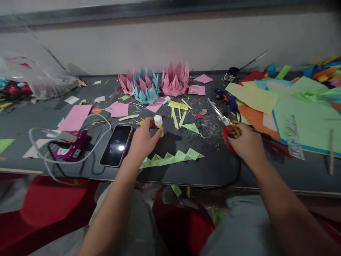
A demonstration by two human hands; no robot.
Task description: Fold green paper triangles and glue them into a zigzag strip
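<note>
Pale wall (170, 39) behind, dark tabletop (215, 169) before you, littered with paper scraps; your left hand (144, 140), fingers and thumb curled in on a glue stick (158, 121), white cap uppermost, yellow barrel partly covered by your thumb; its foot is hard to make out, so whether it touches the table cannot be told; your right hand (246, 142), fingers wrapped about the red and yellow handles of one pair of scissors (222, 115), blades pointing away and to your left; loops partly covered, so which fingers pass through them is unclear.

Green folded strip (176, 157), peaked along its length, lying near the table's front edge, nearer to you than your left fingers and well apart from your right; its left end is hidden by your left wrist.

Smartphone (116, 145), just beside your left forearm; yellow paper strips (178, 105), beyond the glue stick; blue glue gun (226, 99), beyond the scissors; magenta adapter (73, 145), left of the phone; pink and blue folded-paper rings (175, 81), near the wall, partly overlapping; coloured sheets (306, 110), far right, cut off by the view; plastic bag (50, 83), far left, likewise cut off, contents blurred.
</note>
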